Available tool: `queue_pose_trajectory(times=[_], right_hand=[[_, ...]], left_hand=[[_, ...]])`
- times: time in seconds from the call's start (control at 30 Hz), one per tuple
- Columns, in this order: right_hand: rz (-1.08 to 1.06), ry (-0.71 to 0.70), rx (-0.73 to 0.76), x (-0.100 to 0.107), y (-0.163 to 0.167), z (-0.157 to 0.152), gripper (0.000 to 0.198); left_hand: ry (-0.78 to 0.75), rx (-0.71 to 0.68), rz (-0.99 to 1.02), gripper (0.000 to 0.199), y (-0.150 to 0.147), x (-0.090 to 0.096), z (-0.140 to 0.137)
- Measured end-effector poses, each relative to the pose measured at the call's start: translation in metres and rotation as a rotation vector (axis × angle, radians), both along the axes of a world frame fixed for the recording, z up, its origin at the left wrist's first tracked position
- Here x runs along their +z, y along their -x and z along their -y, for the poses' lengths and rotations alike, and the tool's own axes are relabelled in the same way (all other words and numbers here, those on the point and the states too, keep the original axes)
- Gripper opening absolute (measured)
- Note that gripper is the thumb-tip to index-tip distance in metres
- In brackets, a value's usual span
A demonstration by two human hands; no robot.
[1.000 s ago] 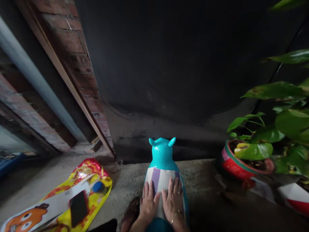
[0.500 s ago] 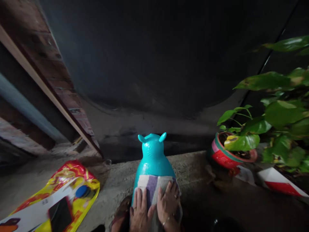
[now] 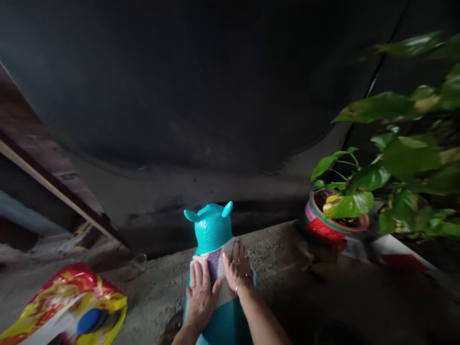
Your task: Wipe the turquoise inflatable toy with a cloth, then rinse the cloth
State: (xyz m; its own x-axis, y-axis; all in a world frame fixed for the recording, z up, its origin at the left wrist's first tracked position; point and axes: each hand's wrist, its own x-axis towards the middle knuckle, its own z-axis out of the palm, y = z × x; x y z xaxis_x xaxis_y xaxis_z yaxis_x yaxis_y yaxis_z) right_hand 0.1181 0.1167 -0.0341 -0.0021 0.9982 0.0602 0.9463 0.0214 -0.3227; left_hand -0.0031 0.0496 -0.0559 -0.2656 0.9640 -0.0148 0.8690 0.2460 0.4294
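We're pressing a striped cloth (image 3: 214,268) flat on the teal inflatable toy (image 3: 210,230) at 6 o'clock: left hand (image 3: 199,297) and right hand (image 3: 237,266) both spread wide, palms down, pinning it against the curved back. Potted plant (image 3: 334,220) sitting at 3 o'clock.

Glossy smooth plastic toy (image 3: 210,229), soft striped cloth (image 3: 215,268), rough matt concrete floor (image 3: 273,249).

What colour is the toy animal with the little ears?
The toy animal is bright turquoise, seen best in the head view. Both hands press a striped cloth on its back.
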Motion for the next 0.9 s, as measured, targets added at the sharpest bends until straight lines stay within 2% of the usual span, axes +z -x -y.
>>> queue_pose_trajectory(times=[0.13,0.23,0.37,0.47,0.53,0.63,0.77,0.9], right_hand=[[-0.025,0.024,-0.07,0.003,-0.007,0.052,0.07],[-0.007,-0.004,-0.045,-0.005,-0.015,0.101,0.066],[0.046,-0.136,0.04,-0.019,-0.023,0.161,0.058],[0.023,-0.174,0.036,-0.023,-0.026,0.185,0.061],[0.002,-0.16,0.044,-0.02,-0.027,0.184,0.062],[-0.01,-0.122,0.122,-0.01,-0.023,0.159,0.062],[-0.009,-0.044,0.205,0.004,-0.002,0.11,0.061],[-0.012,0.0,0.245,0.014,0.023,0.067,0.064]], left_hand=[[0.101,-0.06,0.019,0.065,0.001,0.017,0.019],[0.158,-0.092,0.039,0.064,-0.003,0.025,0.049],[0.189,-0.084,0.124,0.062,-0.011,0.026,0.098],[0.163,-0.057,0.18,0.059,-0.015,0.026,0.117],[0.177,-0.016,0.232,0.059,-0.015,0.025,0.115],[0.196,0.059,0.337,0.06,-0.008,0.024,0.097],[0.162,0.147,0.439,0.063,0.01,0.012,0.055],[0.114,0.154,0.459,0.066,0.033,-0.009,0.009]])
